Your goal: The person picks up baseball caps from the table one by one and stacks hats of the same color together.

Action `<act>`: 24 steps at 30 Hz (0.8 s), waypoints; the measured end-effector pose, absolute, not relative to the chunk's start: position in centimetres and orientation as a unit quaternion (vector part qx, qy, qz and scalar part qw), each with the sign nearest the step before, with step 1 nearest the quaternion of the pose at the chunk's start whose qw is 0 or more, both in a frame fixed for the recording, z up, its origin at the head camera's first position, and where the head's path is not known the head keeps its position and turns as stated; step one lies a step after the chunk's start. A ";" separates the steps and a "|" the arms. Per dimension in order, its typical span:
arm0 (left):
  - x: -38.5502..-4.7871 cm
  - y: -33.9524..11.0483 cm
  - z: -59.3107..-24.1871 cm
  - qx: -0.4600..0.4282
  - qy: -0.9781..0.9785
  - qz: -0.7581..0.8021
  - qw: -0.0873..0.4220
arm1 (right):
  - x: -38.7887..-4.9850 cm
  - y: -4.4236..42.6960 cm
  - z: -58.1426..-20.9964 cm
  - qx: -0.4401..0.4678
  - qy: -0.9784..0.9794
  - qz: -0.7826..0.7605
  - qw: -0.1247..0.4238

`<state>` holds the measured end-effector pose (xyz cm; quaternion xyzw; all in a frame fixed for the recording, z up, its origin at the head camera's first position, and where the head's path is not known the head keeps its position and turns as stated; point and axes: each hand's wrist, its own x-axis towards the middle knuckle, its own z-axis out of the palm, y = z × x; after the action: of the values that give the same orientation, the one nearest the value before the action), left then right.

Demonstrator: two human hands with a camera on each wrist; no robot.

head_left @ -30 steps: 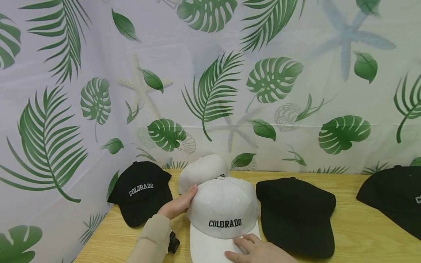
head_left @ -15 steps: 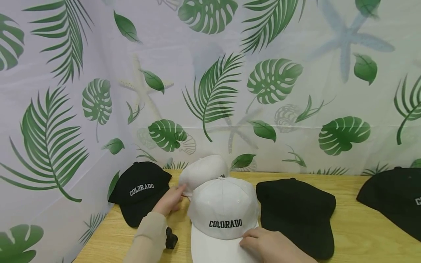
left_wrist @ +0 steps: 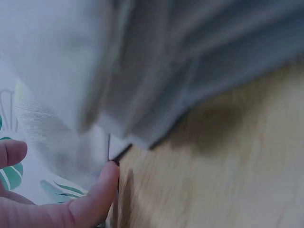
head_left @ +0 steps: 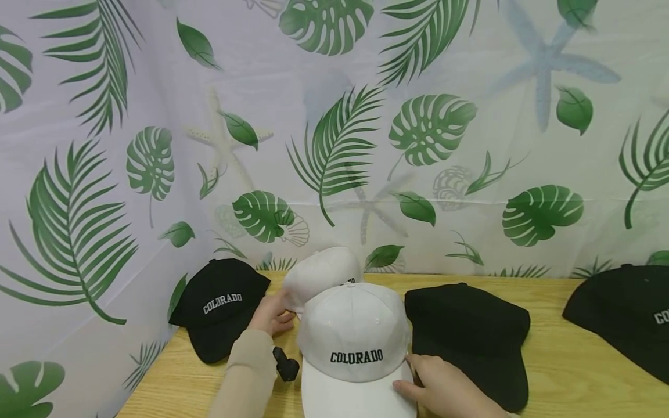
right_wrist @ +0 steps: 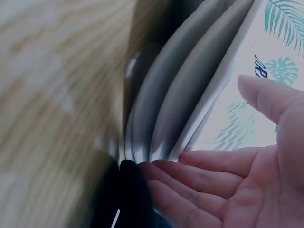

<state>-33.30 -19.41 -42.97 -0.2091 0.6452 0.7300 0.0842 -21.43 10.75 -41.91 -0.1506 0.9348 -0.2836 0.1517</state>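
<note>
1. A near white cap [head_left: 352, 334] stands just left of centre on the wood-grain table [head_left: 575, 371], black COLORADO lettering across its front, its brim pointing to the near side; in the right wrist view, several layered white brims [right_wrist: 187, 90] curve one beside another.
2. The right hand [head_left: 441, 380] is at the right side of that brim; its grip is spread, fingers nearly straight with their tips by the brim edges, the thumb well apart from them.
3. A far white cap [head_left: 321, 276] sits just behind and to the left, tilted, its lettering mostly hidden by the near one.
4. The left hand [head_left: 269, 313] reaches to the left edge of this far cap; its grip stands apart, one fingertip touching a cap's edge down by the table in the left wrist view, where the nearer fabric is blurred.
5. Left of that hand lies a left black cap [head_left: 222, 307] with white COLORADO lettering; a middle black cap [head_left: 465, 339] lies just right of the white one; a right black cap [head_left: 624, 316] is cut off by the view.
6. A leaf-and-starfish backdrop [head_left: 355, 116] hangs behind everything.
</note>
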 end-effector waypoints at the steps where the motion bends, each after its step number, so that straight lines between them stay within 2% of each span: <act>1: -33.3 -19.4 -42.9 -0.218 0.623 0.746 0.084 | -21.4 10.8 -41.9 -0.152 0.934 -0.287 0.151; 9: -33.5 -19.5 -43.0 -0.255 0.494 0.828 0.074 | -21.3 10.7 -42.0 -0.150 0.934 -0.290 0.146; 24: -34.2 -19.4 -43.0 -0.312 0.478 0.819 0.059 | -21.2 10.9 -42.2 -0.167 0.922 -0.308 0.162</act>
<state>-34.21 -19.43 -43.01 -0.3116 0.4784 0.8189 0.0589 -21.17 10.86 -42.20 -0.1672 0.9223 -0.3085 0.1624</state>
